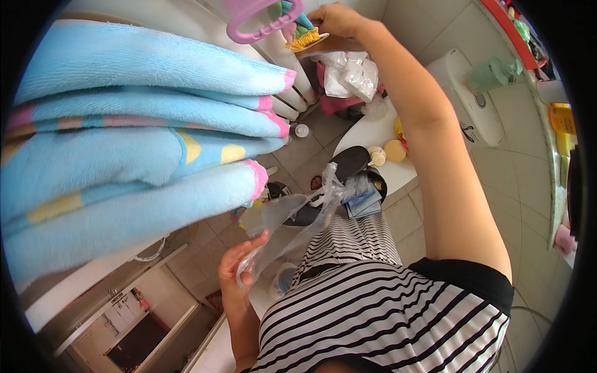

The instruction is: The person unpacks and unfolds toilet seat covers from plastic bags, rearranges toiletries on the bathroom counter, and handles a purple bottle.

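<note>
My left hand (242, 261) holds a clear plastic bag (282, 233) by its loop, the thumb inside it; the bag stretches up and to the right in front of my body. My right hand (338, 21) is raised at the top of the view, its fingers bent beside a multicoloured cloth item with a gathered yellow edge (303, 39). Whether the fingers grip it cannot be made out. A pink plastic handle (266, 30) hangs just left of that cloth. Below my right hand are white plastic-wrapped packs (352, 77).
Blue towels with pink edges (163, 107) hang large at the left, before a white radiator (275, 65). A white toilet cistern (466, 102) with a green pump bottle (494, 74) stands right, near a shelf of bottles. A black bin (375, 184) holding papers stands below.
</note>
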A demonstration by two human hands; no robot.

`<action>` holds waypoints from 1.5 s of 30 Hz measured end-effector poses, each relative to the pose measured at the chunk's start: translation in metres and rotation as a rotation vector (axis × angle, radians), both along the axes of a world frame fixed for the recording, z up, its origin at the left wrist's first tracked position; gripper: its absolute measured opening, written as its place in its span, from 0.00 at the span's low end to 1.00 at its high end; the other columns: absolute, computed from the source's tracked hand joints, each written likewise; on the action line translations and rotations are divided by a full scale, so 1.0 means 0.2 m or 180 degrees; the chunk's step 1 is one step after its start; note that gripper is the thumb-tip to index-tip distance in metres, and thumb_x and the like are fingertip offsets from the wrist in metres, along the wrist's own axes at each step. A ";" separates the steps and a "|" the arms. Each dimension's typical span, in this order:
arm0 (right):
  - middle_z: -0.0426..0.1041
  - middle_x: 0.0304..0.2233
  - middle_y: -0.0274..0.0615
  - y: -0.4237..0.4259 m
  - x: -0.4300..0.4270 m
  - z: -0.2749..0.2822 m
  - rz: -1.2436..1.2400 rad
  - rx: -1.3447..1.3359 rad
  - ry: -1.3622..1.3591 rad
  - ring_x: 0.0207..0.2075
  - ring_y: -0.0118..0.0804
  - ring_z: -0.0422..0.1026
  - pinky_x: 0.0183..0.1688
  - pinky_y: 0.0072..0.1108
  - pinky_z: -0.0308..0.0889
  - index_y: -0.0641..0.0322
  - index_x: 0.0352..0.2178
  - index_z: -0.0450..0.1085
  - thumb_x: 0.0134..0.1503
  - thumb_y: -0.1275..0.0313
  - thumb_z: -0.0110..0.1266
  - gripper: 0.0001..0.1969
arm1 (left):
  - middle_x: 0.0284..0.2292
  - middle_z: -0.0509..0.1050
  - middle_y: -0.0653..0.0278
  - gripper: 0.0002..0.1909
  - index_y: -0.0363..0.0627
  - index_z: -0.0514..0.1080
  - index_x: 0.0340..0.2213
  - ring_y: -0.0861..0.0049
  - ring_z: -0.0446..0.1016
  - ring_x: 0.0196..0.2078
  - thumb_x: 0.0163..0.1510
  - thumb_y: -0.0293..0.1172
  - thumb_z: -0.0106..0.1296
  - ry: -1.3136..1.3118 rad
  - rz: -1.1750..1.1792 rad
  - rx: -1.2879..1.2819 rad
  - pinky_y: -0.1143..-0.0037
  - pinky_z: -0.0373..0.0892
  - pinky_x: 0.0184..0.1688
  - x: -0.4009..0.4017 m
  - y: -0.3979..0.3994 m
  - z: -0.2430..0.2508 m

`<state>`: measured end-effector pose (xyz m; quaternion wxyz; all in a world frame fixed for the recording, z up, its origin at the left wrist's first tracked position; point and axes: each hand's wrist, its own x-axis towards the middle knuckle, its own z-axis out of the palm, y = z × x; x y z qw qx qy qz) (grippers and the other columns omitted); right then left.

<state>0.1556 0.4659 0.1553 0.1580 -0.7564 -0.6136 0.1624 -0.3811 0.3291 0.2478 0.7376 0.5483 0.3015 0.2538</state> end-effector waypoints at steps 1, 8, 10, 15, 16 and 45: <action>0.77 0.37 0.46 -0.03 -0.01 0.12 -0.0052 -0.0079 0.0066 0.38 0.40 0.75 0.41 0.31 0.68 0.60 0.44 0.73 0.52 0.68 0.58 0.17 | 0.48 0.72 0.44 0.37 0.38 0.66 0.51 0.54 0.67 0.56 0.45 0.49 0.62 -0.0013 -0.0021 -0.0032 0.58 0.59 0.60 -0.01 0.03 -0.01; 0.76 0.35 0.52 -0.10 -0.07 0.32 -0.0039 0.0682 -0.0171 0.37 0.48 0.74 0.41 0.32 0.68 0.57 0.43 0.73 0.49 0.68 0.57 0.17 | 0.47 0.73 0.46 0.38 0.43 0.66 0.51 0.53 0.69 0.54 0.44 0.55 0.61 0.0318 0.0141 0.0006 0.55 0.60 0.59 -0.01 0.20 -0.08; 0.76 0.34 0.53 -0.08 -0.20 0.33 -0.0170 0.0063 0.1014 0.36 0.49 0.75 0.40 0.32 0.68 0.58 0.42 0.72 0.47 0.64 0.57 0.19 | 0.47 0.73 0.47 0.39 0.41 0.67 0.50 0.53 0.69 0.54 0.44 0.56 0.61 0.0410 0.0237 0.0076 0.56 0.61 0.59 -0.04 0.23 -0.12; 0.77 0.31 0.54 -0.01 -0.18 0.16 -0.0277 0.0101 0.0947 0.33 0.47 0.75 0.38 0.33 0.69 0.61 0.37 0.74 0.44 0.55 0.62 0.23 | 0.45 0.74 0.47 0.42 0.34 0.67 0.49 0.55 0.70 0.52 0.44 0.58 0.60 0.0577 0.0512 0.0091 0.56 0.63 0.58 0.02 0.27 -0.14; 0.77 0.29 0.50 0.01 -0.14 0.15 -0.0272 -0.0190 0.1061 0.30 0.43 0.75 0.36 0.31 0.69 0.61 0.34 0.76 0.44 0.57 0.63 0.20 | 0.45 0.74 0.47 0.42 0.34 0.67 0.49 0.55 0.70 0.52 0.44 0.58 0.60 0.0583 0.0479 0.0100 0.56 0.63 0.58 0.05 0.27 -0.14; 0.71 0.41 0.40 0.19 -0.16 0.00 0.0608 0.0251 0.2060 0.37 0.29 0.69 0.37 0.24 0.71 0.61 0.49 0.64 0.49 0.72 0.62 0.25 | 0.54 0.64 0.56 0.53 0.38 0.59 0.56 0.60 0.63 0.58 0.35 0.59 0.65 0.0481 0.0354 -0.0081 0.57 0.57 0.61 0.03 0.28 -0.21</action>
